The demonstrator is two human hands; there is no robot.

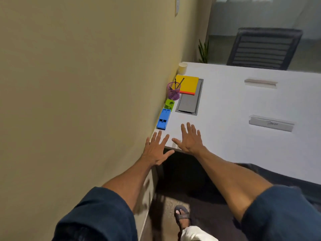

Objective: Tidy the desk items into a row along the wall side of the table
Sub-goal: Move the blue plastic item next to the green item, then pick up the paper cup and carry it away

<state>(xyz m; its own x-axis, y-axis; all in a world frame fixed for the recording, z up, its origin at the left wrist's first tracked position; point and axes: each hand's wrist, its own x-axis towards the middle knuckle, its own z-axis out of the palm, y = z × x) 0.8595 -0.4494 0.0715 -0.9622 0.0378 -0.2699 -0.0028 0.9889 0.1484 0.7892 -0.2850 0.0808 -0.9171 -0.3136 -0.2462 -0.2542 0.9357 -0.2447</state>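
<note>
desk seen from above, down my own two arms. five items already stand in a row against the wall [86, 84] on a white table [234, 105]: nearest me a blue box [163, 119], then a green box [169, 104] touching it, a purple mesh pot [173, 91] holding pencils, a yellow pad [188, 84] and, farthest along the wall, a paper cup [182, 68]. my left hand [157, 150] is spread flat, fingers straight, right by the wall at the table's near corner, gripping nothing. my right hand [190, 139] is likewise flat and empty, one step further out from the wall. i cannot tell whether either palm touches the table. the row looks nearly done to me, so the risks lie in undoing it. the left fingertips sit just short of the blue box, and a push forward would likely shove it into the green box and skew the line. the pot is tall and light, so a knock along the row could tip it and spill the pencils. the pad juts out from the wall over a grey hatch [189, 103] and could catch a passing sleeve. two clear strips [260, 83] lie well away from the wall; if they count as desk items, stopping now would leave the job short.
</note>
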